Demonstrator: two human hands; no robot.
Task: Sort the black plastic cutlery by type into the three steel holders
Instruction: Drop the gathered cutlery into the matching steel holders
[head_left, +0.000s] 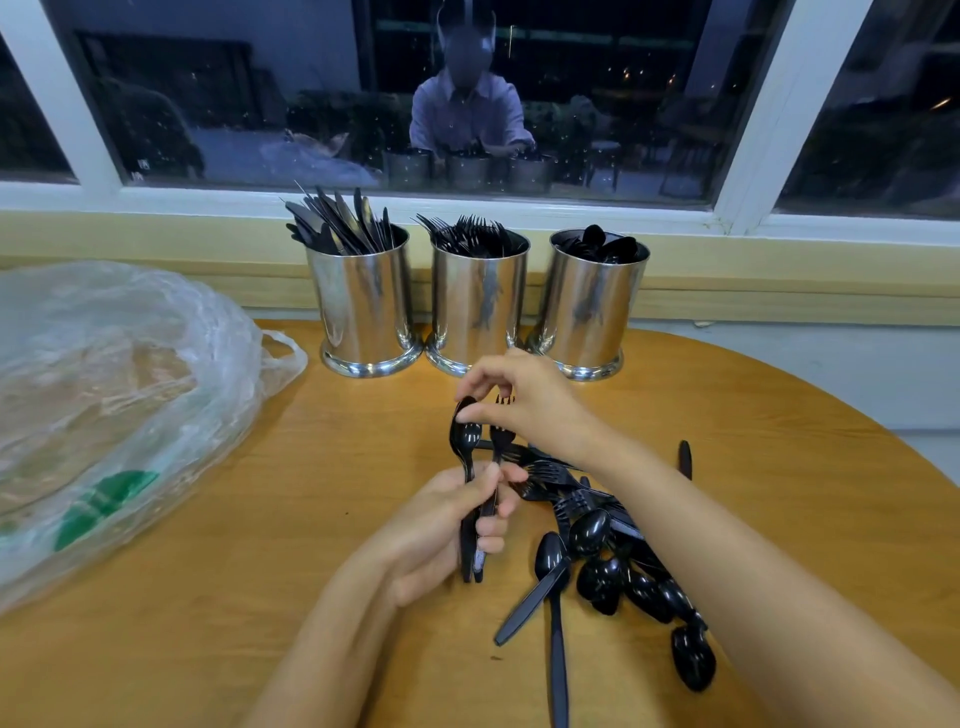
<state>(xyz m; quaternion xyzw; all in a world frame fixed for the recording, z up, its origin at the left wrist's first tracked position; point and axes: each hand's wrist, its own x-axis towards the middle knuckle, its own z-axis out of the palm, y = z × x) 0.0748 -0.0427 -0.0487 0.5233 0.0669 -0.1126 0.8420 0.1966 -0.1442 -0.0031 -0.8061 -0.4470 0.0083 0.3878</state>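
The three holders (366, 306) are polished, mirror-bright steel. The cutlery (592, 530) is glossy black plastic. The desk (311, 545) is smooth, matt wood with visible grain. The bag (119, 374) is thin, crinkled clear plastic.

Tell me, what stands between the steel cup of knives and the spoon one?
The third shiny steel holder, full of black plastic forks, in the head view.

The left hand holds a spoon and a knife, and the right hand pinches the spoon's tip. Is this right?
No. Head view: the left hand holds a spoon and a fork, not a knife; the right hand pinches the spoon's tip.
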